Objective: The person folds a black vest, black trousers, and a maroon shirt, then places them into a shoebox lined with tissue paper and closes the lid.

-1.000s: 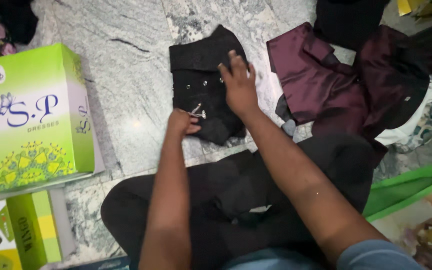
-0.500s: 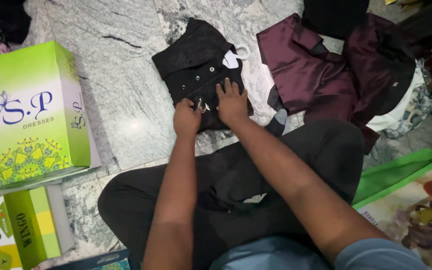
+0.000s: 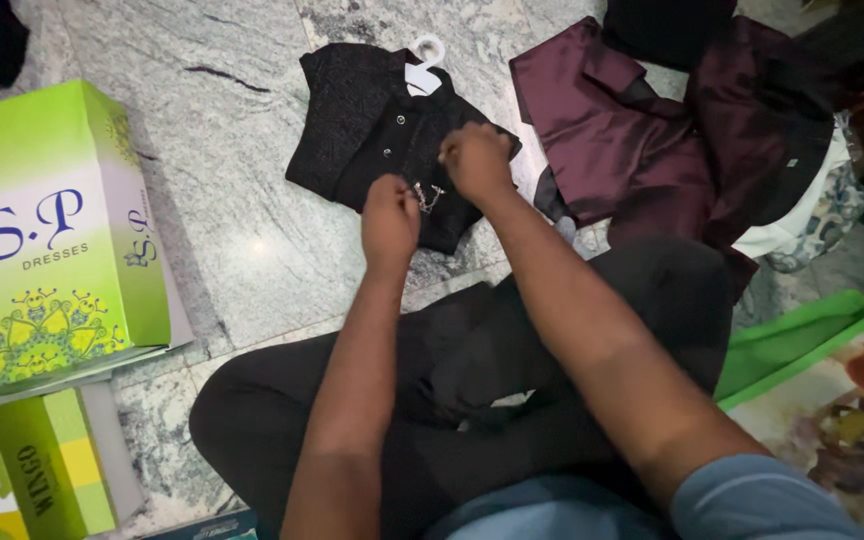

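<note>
Both hands, left hand [image 3: 390,212] and right hand [image 3: 476,162], are pinching a small silver brooch chain [image 3: 428,196] on the small black textured jacket [image 3: 372,130], which is lying on the grey marble floor [image 3: 202,120] beside the maroon satin garment [image 3: 612,130]. Tugging could be snagging the fabric, I judge.

Hands [image 3: 432,195] now apart (hanger [image 3: 424,62] exposed)

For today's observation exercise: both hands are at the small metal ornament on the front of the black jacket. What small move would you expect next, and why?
Probably the left hand pins the black jacket flat while the right hand straightens the metal ornament. Both hands sit beside that ornament, which hangs askew, and the jacket lies slightly rumpled on the stone floor, its white hanger still in the collar.
</note>
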